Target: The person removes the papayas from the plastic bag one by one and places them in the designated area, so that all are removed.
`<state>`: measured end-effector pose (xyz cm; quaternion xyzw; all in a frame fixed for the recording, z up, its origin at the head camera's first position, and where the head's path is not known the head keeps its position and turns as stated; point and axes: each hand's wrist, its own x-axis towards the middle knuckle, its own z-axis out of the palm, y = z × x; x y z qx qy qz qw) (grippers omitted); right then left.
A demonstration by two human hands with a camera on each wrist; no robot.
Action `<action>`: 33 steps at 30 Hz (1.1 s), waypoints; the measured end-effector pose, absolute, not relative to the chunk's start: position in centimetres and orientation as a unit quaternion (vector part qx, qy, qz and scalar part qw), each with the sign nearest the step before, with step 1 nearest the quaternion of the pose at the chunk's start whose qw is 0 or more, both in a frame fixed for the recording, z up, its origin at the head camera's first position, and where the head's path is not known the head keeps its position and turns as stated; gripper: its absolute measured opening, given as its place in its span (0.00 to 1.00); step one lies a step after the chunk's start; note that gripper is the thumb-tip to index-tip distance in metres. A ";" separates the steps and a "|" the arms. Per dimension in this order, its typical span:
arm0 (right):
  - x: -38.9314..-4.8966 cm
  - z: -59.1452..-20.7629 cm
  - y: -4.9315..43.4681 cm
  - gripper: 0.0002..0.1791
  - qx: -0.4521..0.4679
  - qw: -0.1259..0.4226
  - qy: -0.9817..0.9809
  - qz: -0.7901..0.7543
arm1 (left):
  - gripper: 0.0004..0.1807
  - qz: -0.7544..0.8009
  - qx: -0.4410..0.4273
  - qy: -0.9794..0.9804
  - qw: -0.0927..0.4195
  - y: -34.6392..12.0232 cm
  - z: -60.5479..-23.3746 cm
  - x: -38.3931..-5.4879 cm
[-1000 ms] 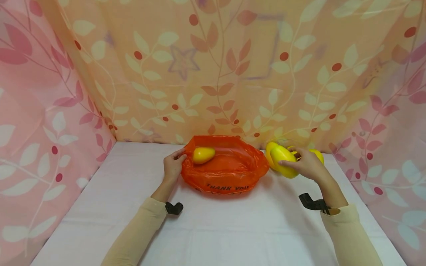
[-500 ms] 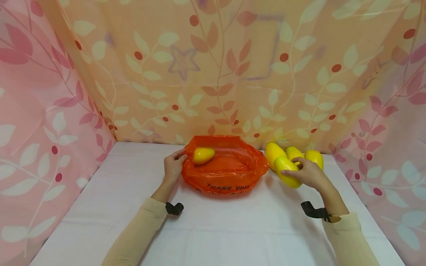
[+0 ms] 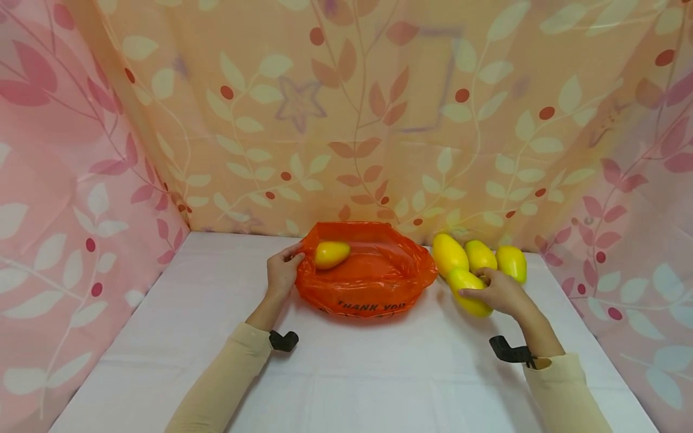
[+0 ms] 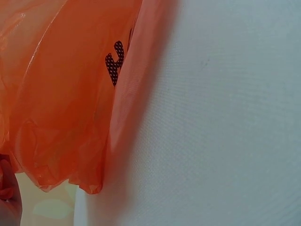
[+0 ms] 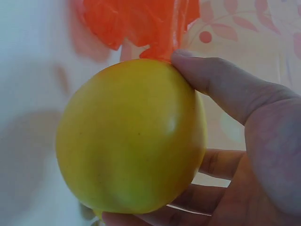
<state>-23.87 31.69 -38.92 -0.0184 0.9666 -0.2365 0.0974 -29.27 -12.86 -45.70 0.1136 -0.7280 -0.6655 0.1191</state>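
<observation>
An orange plastic bag (image 3: 373,293) printed "THANK YOU" stands with its mouth spread wide, and one yellow mango (image 3: 332,255) lies inside at its left. My left hand (image 3: 282,274) pinches the bag's left rim; in the left wrist view only part of that hand (image 4: 9,197) shows beside the orange plastic. To the right of the bag, my right hand (image 3: 500,291) grips a yellow mango (image 3: 467,294) between thumb and fingers. That mango (image 5: 131,136) fills the middle of the right wrist view, with the thumb across its top and the fingers curled below.
Behind the gripped mango lie three more mangoes, the left one (image 3: 449,254), the middle one (image 3: 480,256) and the right one (image 3: 511,263). A white cloth (image 3: 346,373) covers the table. Patterned curtains (image 3: 357,120) close off the back and both sides.
My right hand has brought the gripped mango down and slightly right, nearer the front, uncovering the mangoes behind. The left hand and bag have stayed put.
</observation>
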 end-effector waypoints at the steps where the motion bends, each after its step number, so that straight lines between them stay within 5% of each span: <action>1: -23.9 -39.1 31.7 0.49 -0.020 0.098 0.967 -0.236 | 0.16 -0.665 0.113 -0.729 0.119 -12.9 -45.7 -29.2; 7: -24.0 -40.3 32.0 0.41 -0.017 0.106 0.968 -0.228 | 0.16 -0.667 0.118 -0.727 0.110 -12.9 -45.7 -29.2; 33: -24.2 -41.5 31.7 0.48 0.017 0.141 0.976 -0.168 | 0.17 -0.675 0.119 -0.720 0.106 -12.9 -45.7 -29.2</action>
